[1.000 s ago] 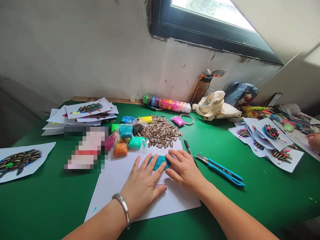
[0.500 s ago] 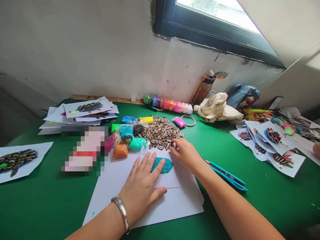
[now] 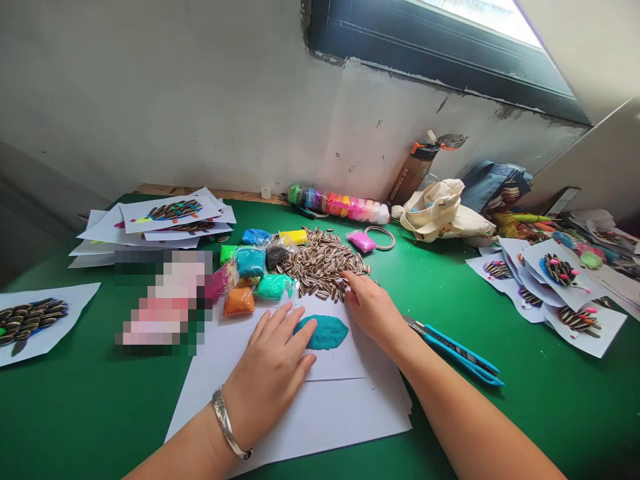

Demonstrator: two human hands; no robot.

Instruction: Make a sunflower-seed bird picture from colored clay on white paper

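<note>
My left hand (image 3: pixel 267 367), wearing a silver bangle (image 3: pixel 226 423), lies flat on a stack of white paper (image 3: pixel 320 417), its fingertips at the edge of a teal clay patch (image 3: pixel 321 332). The patch is spread thin on the top sheet. My right hand (image 3: pixel 373 310) rests at the paper's far edge, its fingertips against a heap of striped sunflower seeds (image 3: pixel 320 263). Those fingertips hide whether a seed is between them. A blue utility knife (image 3: pixel 455 353) lies just right of my right wrist.
Bagged coloured clay (image 3: pixel 250 261) lies left of the seeds. Sheets with seed-and-clay pictures (image 3: pixel 173 217) are piled at the back left, and more (image 3: pixel 555 287) at the right. Clay tubes (image 3: pixel 340 205), a bottle (image 3: pixel 415 175) and a cloth bag (image 3: pixel 435 212) stand along the wall.
My right hand has moved off the teal clay to the seed heap, leaving the patch uncovered. My left hand has slid slightly left and toward me, and the view has tilted.
</note>
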